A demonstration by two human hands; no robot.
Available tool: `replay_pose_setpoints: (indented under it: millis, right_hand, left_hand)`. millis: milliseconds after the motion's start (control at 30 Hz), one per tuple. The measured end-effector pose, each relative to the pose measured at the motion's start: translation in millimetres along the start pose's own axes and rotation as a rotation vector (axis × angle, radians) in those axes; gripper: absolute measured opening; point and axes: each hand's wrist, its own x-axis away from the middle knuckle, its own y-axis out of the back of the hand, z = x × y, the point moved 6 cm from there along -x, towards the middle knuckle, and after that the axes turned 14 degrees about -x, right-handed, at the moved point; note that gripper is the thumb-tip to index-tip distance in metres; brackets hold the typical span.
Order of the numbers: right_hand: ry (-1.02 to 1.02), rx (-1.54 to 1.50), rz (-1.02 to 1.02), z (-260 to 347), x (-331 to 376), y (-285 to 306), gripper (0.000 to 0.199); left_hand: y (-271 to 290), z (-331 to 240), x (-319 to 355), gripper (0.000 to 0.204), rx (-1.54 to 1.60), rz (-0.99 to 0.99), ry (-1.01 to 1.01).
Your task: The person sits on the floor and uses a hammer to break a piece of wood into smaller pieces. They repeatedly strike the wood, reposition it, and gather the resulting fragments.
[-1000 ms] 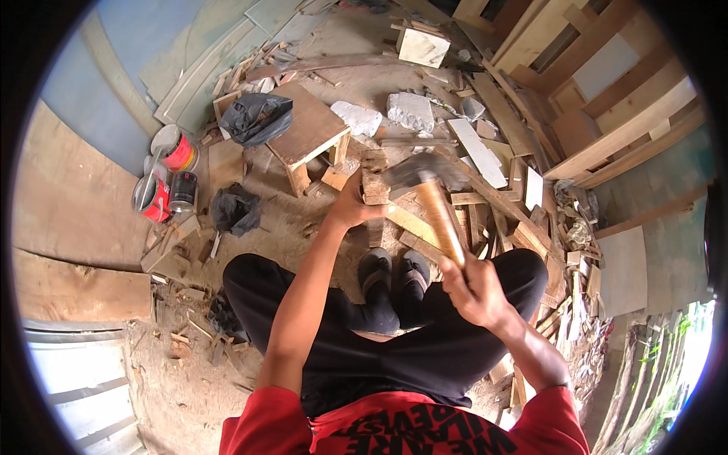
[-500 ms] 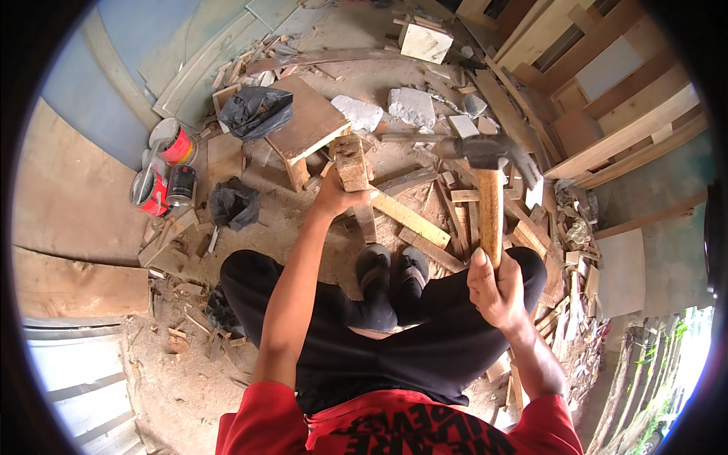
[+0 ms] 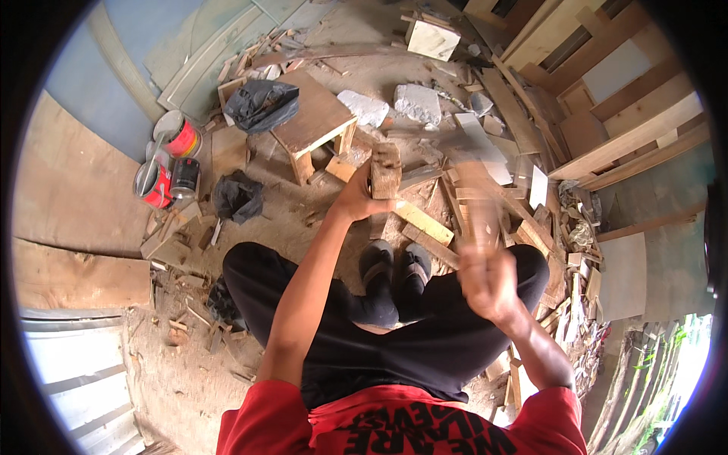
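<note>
My left hand (image 3: pixel 353 200) is wrapped around an upright wooden block (image 3: pixel 386 173) with a rough, worn end, above and ahead of my feet. Crossing behind that block, a pale wooden strip (image 3: pixel 426 221) slants down to the right. In my right hand (image 3: pixel 489 283), closed on its handle, is a hammer (image 3: pixel 482 216) with a light wooden handle. Motion smears the hammer, and its dark head barely shows. It is apart from the block, off to its right.
A low wooden table (image 3: pixel 315 112) carries a black plastic bag (image 3: pixel 262 105); a second black bag (image 3: pixel 237 197) lies on the floor. Paint cans (image 3: pixel 178 135) stand at the left. White stone chunks (image 3: pixel 417 105) lie beyond. Scrap wood (image 3: pixel 557 284) is heaped at the right.
The hammer has swung, going from sharp to blurred, and my right hand has shifted slightly left. In the picture, my left hand and the wooden block sit further right and a little lower.
</note>
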Motion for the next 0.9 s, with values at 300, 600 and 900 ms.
replay_pose_setpoints:
  millis: [300, 600, 900]
  right_hand:
    - [-0.163, -0.256, -0.147, -15.0, 22.1, -6.6, 0.030]
    - [-0.030, -0.413, -0.176, 18.4, 19.7, 9.5, 0.035]
    - [-0.209, -0.279, -0.179, -18.5, 29.2, 4.0, 0.032]
  left_hand:
    - [-4.0, -6.5, -7.3, 0.087, -0.009, 0.011, -0.005]
    - [-9.7, -19.4, -4.7, 0.057, 0.030, 0.004, -0.069]
    - [13.7, -2.7, -7.5, 0.073, -0.006, -0.005, -0.023]
